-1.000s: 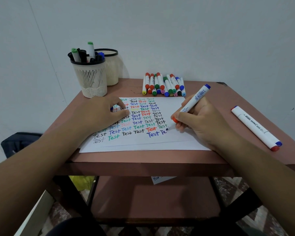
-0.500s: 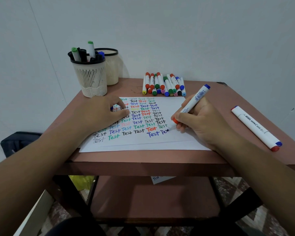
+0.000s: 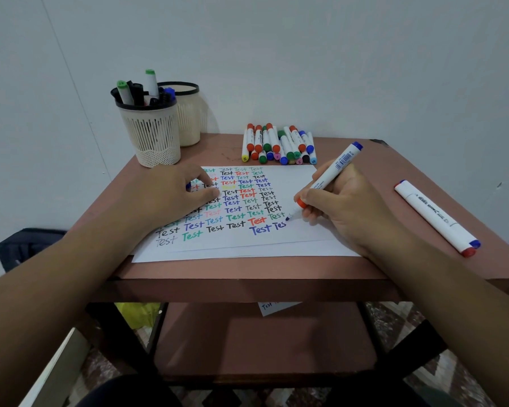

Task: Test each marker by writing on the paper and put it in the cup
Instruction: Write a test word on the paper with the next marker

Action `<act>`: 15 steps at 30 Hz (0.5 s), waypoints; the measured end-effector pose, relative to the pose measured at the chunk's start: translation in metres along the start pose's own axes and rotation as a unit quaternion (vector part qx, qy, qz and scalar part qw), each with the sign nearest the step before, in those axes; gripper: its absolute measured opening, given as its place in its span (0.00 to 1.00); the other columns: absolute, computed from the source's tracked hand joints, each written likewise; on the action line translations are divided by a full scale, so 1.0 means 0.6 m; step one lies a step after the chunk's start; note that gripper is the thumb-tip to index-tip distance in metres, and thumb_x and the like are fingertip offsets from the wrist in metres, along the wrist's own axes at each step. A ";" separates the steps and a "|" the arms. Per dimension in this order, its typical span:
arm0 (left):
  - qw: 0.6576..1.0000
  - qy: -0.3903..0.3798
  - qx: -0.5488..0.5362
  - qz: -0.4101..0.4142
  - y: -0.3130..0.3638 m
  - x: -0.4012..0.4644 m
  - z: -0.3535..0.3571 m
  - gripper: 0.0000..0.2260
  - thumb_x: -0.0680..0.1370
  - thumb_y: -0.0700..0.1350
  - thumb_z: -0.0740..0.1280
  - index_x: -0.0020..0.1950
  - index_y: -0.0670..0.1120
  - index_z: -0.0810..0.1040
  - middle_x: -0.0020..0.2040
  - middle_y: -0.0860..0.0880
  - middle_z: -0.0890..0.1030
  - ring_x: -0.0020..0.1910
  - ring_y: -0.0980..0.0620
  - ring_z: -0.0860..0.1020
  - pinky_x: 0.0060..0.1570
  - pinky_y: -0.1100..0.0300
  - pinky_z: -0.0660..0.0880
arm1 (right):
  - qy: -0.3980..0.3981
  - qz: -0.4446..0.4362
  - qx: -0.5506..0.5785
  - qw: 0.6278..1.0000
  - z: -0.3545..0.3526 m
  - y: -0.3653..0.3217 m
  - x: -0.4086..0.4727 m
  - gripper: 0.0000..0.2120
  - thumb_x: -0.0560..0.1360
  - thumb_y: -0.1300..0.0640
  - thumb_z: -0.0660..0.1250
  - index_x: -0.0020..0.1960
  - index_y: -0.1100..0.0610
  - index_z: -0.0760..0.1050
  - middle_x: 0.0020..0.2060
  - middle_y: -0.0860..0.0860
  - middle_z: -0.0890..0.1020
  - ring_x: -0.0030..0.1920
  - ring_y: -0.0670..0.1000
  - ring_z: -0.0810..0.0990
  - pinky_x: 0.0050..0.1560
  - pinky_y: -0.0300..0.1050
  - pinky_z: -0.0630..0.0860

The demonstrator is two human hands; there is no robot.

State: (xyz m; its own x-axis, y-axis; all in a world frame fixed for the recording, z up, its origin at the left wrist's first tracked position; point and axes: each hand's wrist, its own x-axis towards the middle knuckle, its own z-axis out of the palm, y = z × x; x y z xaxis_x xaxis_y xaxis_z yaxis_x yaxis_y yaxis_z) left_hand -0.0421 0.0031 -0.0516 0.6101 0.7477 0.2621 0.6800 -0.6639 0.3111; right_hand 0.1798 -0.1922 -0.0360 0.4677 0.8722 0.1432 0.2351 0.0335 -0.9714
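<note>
The desk [image 3: 350, 268] carries paper [image 3: 279, 242] near its front edge, left hand [image 3: 171, 195] flat on it covering words. Right hand [image 3: 344, 201] grips the marker [image 3: 329, 177], tip on paper. Cup [image 3: 150, 133] stands at the back-left corner; loose markers [image 3: 279, 145] line the back edge; 1 spare marker [image 3: 435, 215] lies right.

Two cups stood at the back: the front cup [image 3: 150, 133] and another cup [image 3: 188, 116] behind it. One marker [image 3: 328, 179] was in use, and two markers [image 3: 435, 218] lay side by side at the right. The pile of markers [image 3: 279, 145] was too crowded to count.
</note>
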 end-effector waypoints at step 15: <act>1.000 -0.004 0.001 -0.004 0.006 -0.005 -0.006 0.16 0.75 0.69 0.63 0.55 0.62 0.79 0.38 0.54 0.77 0.36 0.55 0.75 0.34 0.58 0.68 | -0.013 0.023 0.001 1.000 -0.002 0.003 0.002 0.12 0.77 0.70 0.69 0.54 0.59 0.69 0.41 0.61 0.85 0.34 0.54 0.80 0.38 0.48 0.81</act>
State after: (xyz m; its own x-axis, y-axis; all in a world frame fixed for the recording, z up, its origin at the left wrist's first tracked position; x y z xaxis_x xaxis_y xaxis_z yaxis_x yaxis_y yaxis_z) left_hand -0.0429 -0.0015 -0.0482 0.6076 0.7535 0.2513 0.6859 -0.6572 0.3125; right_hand 0.1820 -0.1916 -0.0371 0.4555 0.8853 0.0938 0.2124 -0.0057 -0.9772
